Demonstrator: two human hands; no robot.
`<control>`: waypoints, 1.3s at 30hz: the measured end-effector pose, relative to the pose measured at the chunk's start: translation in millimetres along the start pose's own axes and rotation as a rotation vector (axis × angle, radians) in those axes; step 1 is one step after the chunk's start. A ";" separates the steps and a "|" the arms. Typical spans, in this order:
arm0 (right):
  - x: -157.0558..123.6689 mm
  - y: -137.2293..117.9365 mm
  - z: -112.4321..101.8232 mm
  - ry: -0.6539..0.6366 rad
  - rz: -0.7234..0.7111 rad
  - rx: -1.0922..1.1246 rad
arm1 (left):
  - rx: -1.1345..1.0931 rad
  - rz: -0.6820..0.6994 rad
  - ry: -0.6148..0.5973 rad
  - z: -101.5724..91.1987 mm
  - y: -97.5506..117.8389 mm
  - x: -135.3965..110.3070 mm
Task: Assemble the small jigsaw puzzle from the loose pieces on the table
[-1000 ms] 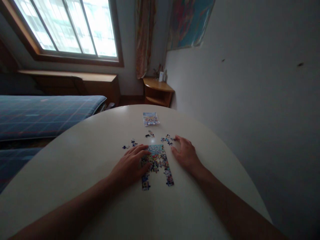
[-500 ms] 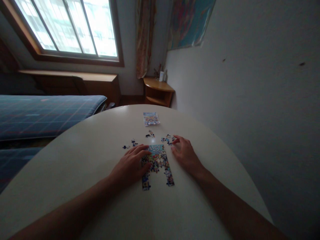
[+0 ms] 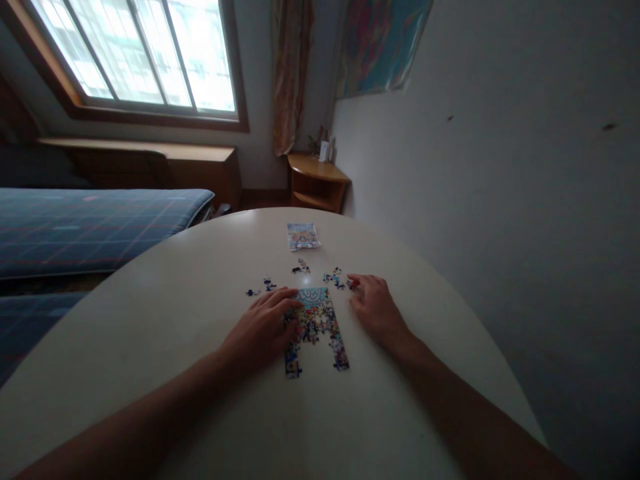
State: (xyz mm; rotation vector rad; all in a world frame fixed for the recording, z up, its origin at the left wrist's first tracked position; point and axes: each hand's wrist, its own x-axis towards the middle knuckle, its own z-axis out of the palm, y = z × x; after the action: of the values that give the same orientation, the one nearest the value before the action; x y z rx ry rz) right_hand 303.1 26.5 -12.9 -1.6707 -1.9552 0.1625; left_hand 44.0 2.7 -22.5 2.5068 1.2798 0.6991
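Note:
A partly joined jigsaw puzzle (image 3: 315, 310) lies on the white table, with a gap in its near middle. My left hand (image 3: 265, 320) rests flat across its left edge, fingers stretched out. To the puzzle's right, my right hand (image 3: 375, 303) pinches a small puzzle piece (image 3: 351, 285) between thumb and fingertips, low over the table. Loose puzzle pieces (image 3: 333, 277) lie just left of those fingertips. More loose pieces (image 3: 301, 268) sit beyond the puzzle's far edge, and a few others (image 3: 269, 285) lie past my left fingers.
A printed picture sheet (image 3: 303, 237) lies toward the far side of the round white table (image 3: 200, 267). Beyond the table stand a bed with a plaid mattress (image 3: 100, 227) and a wooden corner shelf (image 3: 320, 170). A pale wall (image 3: 500, 200) runs along the right.
My right hand has shifted slightly right, and its fingers have closed on a puzzle piece drawn away from the loose group. My left hand has stayed on the puzzle.

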 end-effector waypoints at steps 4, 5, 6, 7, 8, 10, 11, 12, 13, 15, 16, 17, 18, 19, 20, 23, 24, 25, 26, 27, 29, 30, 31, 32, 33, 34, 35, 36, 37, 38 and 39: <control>-0.4 -0.5 -6.7 -0.001 0.005 0.005 | 0.000 -0.002 0.002 -1.0 1.2 0.3; -0.7 -1.3 -8.1 -0.002 0.018 0.008 | -0.001 -0.003 0.002 -1.0 1.4 0.5; -1.2 -2.4 -9.5 -0.008 0.033 0.012 | -0.002 -0.002 0.001 -1.0 1.5 0.7; -1.7 -3.8 -10.8 -0.018 0.049 0.016 | -0.002 -0.002 -0.001 -0.9 1.6 0.8; -2.5 -5.5 -12.0 -0.028 0.062 0.017 | -0.002 -0.002 -0.001 -0.8 1.6 1.0; -4.2 -9.4 -14.2 -0.046 0.076 0.022 | 0.000 -0.005 -0.004 -0.9 1.9 1.3; -5.0 -11.3 -15.1 -0.051 0.079 0.028 | 0.000 -0.009 -0.007 -1.0 2.0 1.4; -5.8 -13.1 -15.9 -0.054 0.080 0.035 | 0.001 -0.012 -0.010 -1.1 2.2 1.5; -6.5 -14.6 -16.7 -0.058 0.080 0.043 | 0.002 -0.013 -0.011 -1.3 2.3 1.6; -7.3 -16.7 -18.0 -0.063 0.082 0.051 | 0.004 -0.013 -0.010 -1.5 2.5 1.6; -7.5 -17.3 -18.5 -0.061 0.080 0.048 | 0.005 -0.011 -0.008 -1.6 2.4 1.5; -7.6 -17.6 -19.0 -0.057 0.073 0.041 | 0.005 -0.008 -0.007 -1.5 2.3 1.4; -7.6 -17.8 -19.3 -0.053 0.065 0.033 | 0.004 -0.006 -0.008 -1.4 2.1 1.3; -7.6 -17.8 -19.5 -0.049 0.056 0.025 | 0.003 -0.005 -0.008 -1.2 1.9 1.1; -7.6 -17.6 -19.6 -0.051 0.050 0.019 | 0.001 -0.003 -0.008 -0.9 1.6 0.9; -7.8 -17.3 -19.4 -0.086 0.060 0.011 | -0.001 -0.002 0.000 -0.2 1.2 0.6; -7.8 -17.3 -19.3 -0.099 0.070 0.012 | -0.001 -0.005 0.003 -0.1 1.2 0.6; -7.9 -17.4 -19.3 -0.110 0.075 0.013 | -0.001 -0.007 0.003 -0.2 1.4 0.6; -7.9 -17.5 -19.5 -0.119 0.076 0.014 | 0.000 -0.008 0.003 -0.4 1.6 0.6; -7.9 -17.7 -19.7 -0.124 0.074 0.013 | 0.000 -0.009 0.003 -0.7 1.9 0.7; -7.9 -18.1 -20.5 -0.128 0.063 0.009 | 0.004 -0.009 0.003 -1.2 2.4 1.0; -7.9 -18.1 -20.9 -0.130 0.058 0.006 | 0.006 -0.009 0.003 -1.3 2.6 1.1; -7.8 -18.0 -21.2 -0.133 0.055 0.005 | 0.007 -0.009 0.001 -1.4 2.6 1.3; -7.8 -17.8 -21.3 -0.135 0.053 0.005 | 0.009 -0.010 -0.002 -1.4 2.7 1.4; -7.8 -17.4 -21.3 -0.137 0.048 0.007 | 0.011 -0.010 -0.004 -1.3 2.7 1.4; -7.8 -16.8 -21.0 -0.139 0.039 0.013 | 0.012 -0.010 -0.006 -1.3 2.7 1.5; -7.7 -16.0 -20.4 -0.139 0.026 0.021 | 0.011 -0.011 -0.006 -1.3 2.7 1.4; -7.7 -15.2 -19.8 -0.136 0.009 0.032 | 0.009 -0.011 -0.004 -1.4 2.7 1.3; -7.6 -14.3 -19.0 -0.134 -0.011 0.046 | 0.005 -0.010 -0.001 -1.5 2.6 1.2; -7.5 -13.5 -18.2 -0.133 -0.032 0.062 | 0.000 -0.008 0.003 -1.6 2.6 1.1; -7.4 -12.7 -17.4 -0.132 -0.051 0.081 | -0.004 -0.005 0.006 -1.7 2.4 1.0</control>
State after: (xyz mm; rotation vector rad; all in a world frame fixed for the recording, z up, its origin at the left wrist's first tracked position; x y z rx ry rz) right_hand 300.9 12.3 4.7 -1.5931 -2.0573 0.3359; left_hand 45.3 2.0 -19.8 2.4991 1.2854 0.7076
